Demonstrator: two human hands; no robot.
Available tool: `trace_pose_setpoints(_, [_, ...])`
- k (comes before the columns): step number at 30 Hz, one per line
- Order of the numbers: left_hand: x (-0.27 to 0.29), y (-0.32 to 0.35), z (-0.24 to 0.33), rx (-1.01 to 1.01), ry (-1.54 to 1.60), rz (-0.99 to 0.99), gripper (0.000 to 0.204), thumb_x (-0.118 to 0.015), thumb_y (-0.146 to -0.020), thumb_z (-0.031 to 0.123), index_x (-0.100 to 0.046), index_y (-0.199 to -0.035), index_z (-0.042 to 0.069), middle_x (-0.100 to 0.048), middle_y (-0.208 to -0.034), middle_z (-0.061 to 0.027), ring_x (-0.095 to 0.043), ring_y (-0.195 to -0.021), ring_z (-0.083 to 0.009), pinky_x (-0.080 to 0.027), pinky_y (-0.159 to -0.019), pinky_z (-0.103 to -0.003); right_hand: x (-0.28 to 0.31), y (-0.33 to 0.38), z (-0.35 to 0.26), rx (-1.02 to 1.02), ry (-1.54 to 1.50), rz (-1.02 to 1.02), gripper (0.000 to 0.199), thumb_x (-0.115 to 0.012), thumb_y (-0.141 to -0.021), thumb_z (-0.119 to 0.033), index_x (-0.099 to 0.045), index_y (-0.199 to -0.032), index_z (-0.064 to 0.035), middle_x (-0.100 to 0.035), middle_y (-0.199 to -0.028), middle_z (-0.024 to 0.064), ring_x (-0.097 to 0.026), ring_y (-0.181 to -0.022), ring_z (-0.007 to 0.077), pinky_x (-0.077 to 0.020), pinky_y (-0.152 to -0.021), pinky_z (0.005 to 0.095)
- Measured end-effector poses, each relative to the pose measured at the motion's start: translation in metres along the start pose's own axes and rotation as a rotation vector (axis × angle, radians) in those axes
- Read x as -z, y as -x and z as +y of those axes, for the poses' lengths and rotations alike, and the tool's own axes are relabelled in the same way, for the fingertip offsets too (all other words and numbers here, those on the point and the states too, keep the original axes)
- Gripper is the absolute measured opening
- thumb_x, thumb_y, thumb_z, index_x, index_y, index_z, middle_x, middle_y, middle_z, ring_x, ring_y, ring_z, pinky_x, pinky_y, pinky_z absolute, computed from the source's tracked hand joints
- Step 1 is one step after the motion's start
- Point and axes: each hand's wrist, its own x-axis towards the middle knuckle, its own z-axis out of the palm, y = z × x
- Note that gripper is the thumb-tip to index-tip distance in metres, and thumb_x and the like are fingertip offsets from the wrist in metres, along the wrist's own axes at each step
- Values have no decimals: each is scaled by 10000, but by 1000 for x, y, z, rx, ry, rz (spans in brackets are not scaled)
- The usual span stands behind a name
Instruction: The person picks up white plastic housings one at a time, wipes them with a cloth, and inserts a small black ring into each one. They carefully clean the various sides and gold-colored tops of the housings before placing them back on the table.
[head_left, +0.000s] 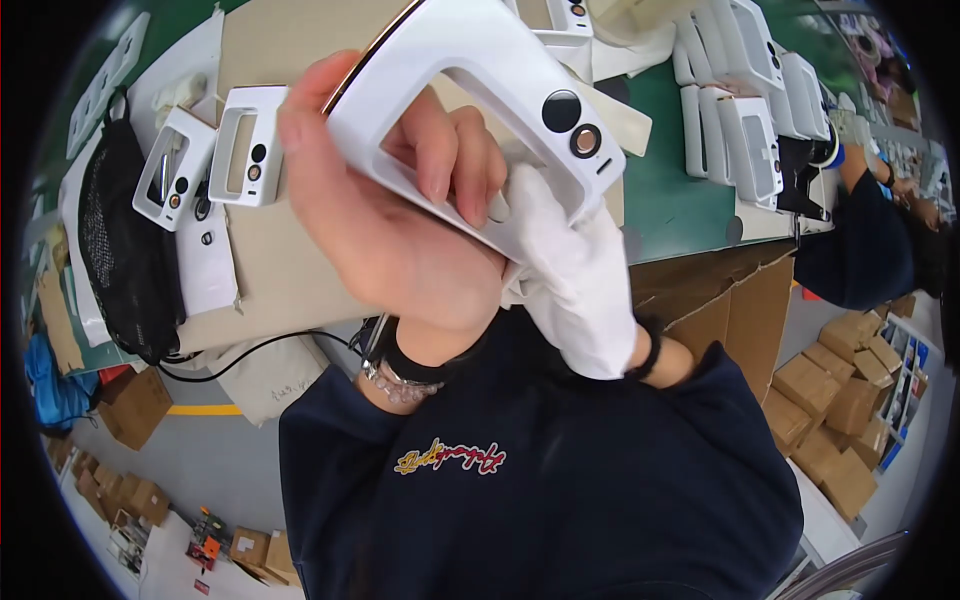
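A white plastic housing (492,42), shaped like a frame with a large rectangular opening, is held up tilted close in front of me. One end bears a black disc (562,111), a black-ringed copper-coloured disc (586,141) and a small slot. A copper-coloured strip edges its far left side. My left hand (385,240), bare, grips the housing's left side with its fingers curled through the opening. On the near right end, my right hand (575,275), in a white cloth glove, holds the same housing; its fingertips are partly hidden.
Two similar housings (250,110) lie on the table's left, beside a black mesh bag (125,230). Several more stand grouped on the green mat (655,215) at right. An open cardboard box (745,310) sits at the table's near edge. Another person's arm (865,170) shows far right.
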Motion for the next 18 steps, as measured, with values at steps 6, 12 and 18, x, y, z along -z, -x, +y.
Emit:
trace_pose_setpoints(6, [-2, 5, -7, -259, -234, 85, 381, -265, -867, 371, -432, -931, 34, -337, -492, -31, -286, -391, -110, -250, -382, -237, 9, -15, -2, -5, -301, -75, 307, -539, -835, -273, -481, -1033, -46, -532, -716, -1, -496, -541, 60, -371, -422, 196])
trace_pose_setpoints(12, [1, 8, -8, -346, -448, 34, 386, -274, -866, 373, -384, -1006, 30, -373, -478, -47, -324, -386, -116, -257, -383, -232, 23, -17, 2, -1, -445, -117, 343, -454, -852, -340, -463, -1053, -61, -538, -831, 26, -504, -729, 141, -385, -607, 261])
trace_pose_setpoints(18, [32, 0, 25, -252, -236, -121, 703, -273, -784, 589, -232, -1207, 29, -393, -911, -161, -423, -766, -191, -370, -625, -311, 39, -44, 31, -142, -794, -606, 350, -459, -848, -294, -411, -1136, -101, -493, -1080, 72, -454, -1045, 196, -366, -903, 355])
